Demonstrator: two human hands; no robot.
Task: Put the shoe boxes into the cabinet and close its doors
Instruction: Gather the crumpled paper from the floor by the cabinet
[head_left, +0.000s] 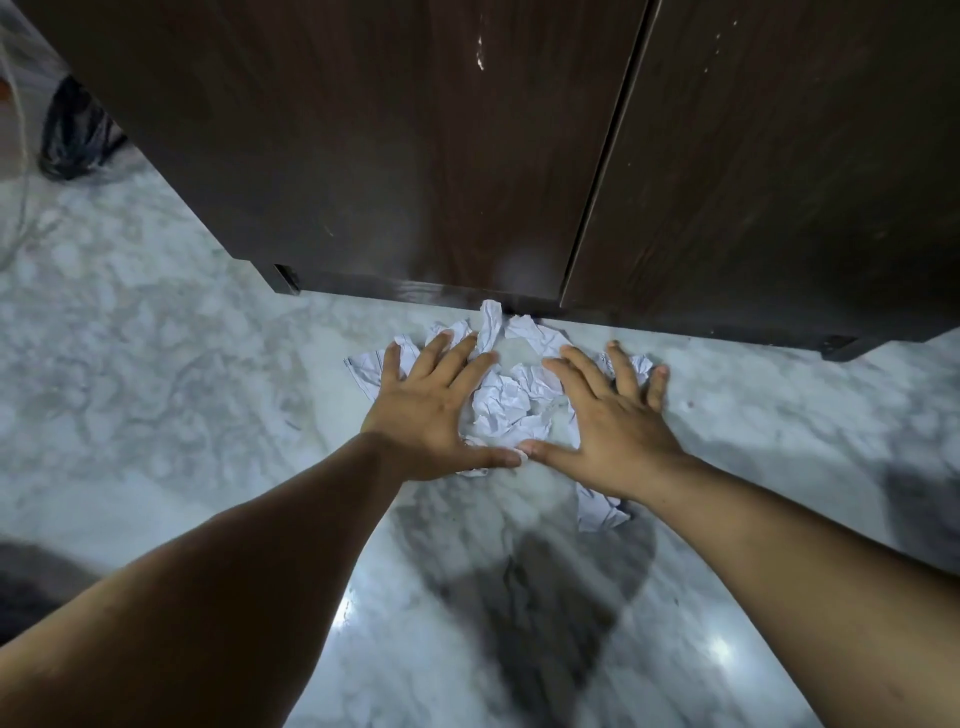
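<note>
The dark wooden cabinet (415, 156) fills the top of the view, both doors shut with a thin seam between them. No shoe box is in sight. On the marble floor just in front of the cabinet's base lies a heap of crumpled white paper (506, 400). My left hand (431, 410) rests flat on the heap's left side, fingers spread and straight. My right hand (608, 415) lies flat on its right side, fingers spread too. The two thumbs nearly meet at the heap's near edge.
Grey-white marble floor (182, 364) spreads to the left and towards me. A black bag (75, 135) sits on the floor at the far left beside the cabinet, with a thin cord near it.
</note>
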